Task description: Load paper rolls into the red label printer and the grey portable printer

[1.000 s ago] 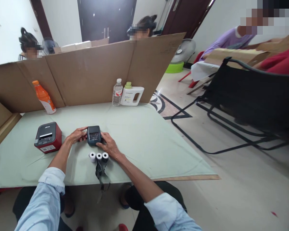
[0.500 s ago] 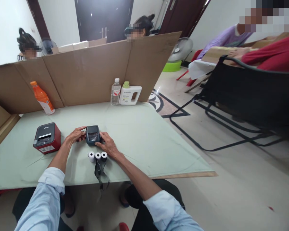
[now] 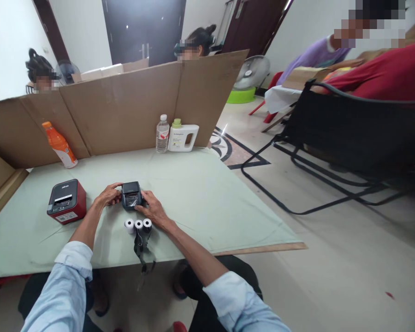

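A small dark blue-grey printer (image 3: pixel 131 194) rests on the pale green table (image 3: pixel 200 198) in front of me. My left hand (image 3: pixel 107 195) grips its left side with curled fingers. My right hand (image 3: pixel 152 209) holds its right side, fingers pressed against the casing. Three small white paper rolls (image 3: pixel 137 224) lie in a row just in front of the printer, close under my right hand. A black strap (image 3: pixel 141 249) runs from the rolls over the table's near edge.
A red and black printer (image 3: pixel 67 201) stands to the left. An orange bottle (image 3: pixel 60 145), a water bottle (image 3: pixel 162 134) and a white jug (image 3: pixel 182 137) line a cardboard screen (image 3: pixel 124 106). A black folding chair (image 3: pixel 349 138) stands right. Other people sit behind the screen and at the far right.
Both hands stay on the small printer. The view has shifted slightly, so everything sits a little lower and further left. A person's red sleeve has come further into view at the right.
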Tool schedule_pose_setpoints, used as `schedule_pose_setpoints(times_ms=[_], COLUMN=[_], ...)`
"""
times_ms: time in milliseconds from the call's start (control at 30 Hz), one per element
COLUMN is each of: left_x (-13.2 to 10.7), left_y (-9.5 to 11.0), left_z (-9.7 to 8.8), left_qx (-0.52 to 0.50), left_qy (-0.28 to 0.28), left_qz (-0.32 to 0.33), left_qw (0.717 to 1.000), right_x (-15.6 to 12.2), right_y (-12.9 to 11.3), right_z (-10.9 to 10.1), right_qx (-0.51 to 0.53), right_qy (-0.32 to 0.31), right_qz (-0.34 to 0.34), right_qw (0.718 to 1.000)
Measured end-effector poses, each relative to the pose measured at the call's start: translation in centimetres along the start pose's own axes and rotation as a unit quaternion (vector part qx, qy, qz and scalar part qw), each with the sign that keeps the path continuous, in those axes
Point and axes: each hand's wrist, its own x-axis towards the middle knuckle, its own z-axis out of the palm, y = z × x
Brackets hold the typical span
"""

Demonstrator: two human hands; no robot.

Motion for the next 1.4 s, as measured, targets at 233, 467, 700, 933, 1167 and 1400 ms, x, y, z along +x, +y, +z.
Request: schedule_pose_setpoints(times_ms=[233, 467, 700, 933, 1167, 1400], left_x=[-0.2, -0.2, 0.0, 0.9, 2.4, 1.3], left_y=[-0.9, -1.3, -0.3, 1.0, 2.2, 0.2], left_z=[-0.1, -0.1, -1.4, -1.1, 0.8, 0.5], left_qx=[-0.030, -0.042, 0.031, 0.003, -0.017, -0.016], left_qy=[0.015, 0.053, -0.007, 0.049, 0.172, 0.093], left_qz=[0.055, 0.211, 0.244, 0.171, 0.108, 0.180], left_qw=[0.998, 0.975, 0.969, 0.984, 0.979, 0.979], right_x=[0.1, 0.1, 0.2, 0.2, 0.5, 2.9], right_y=[-0.7, -0.7, -0.1, 0.3, -1.0, -2.3], right_z=[-0.3, -0.2, 0.1, 0.6, -0.3, -1.5], right_qx=[0.014, 0.025, -0.045, -0.084, -0.093, -0.073], right_qy=[-0.005, 0.002, 0.037, 0.068, 0.043, 0.031], right_qz=[0.011, 0.026, -0.064, -0.096, -0.088, -0.063], right_qw=[1.000, 0.999, 0.996, 0.990, 0.991, 0.995])
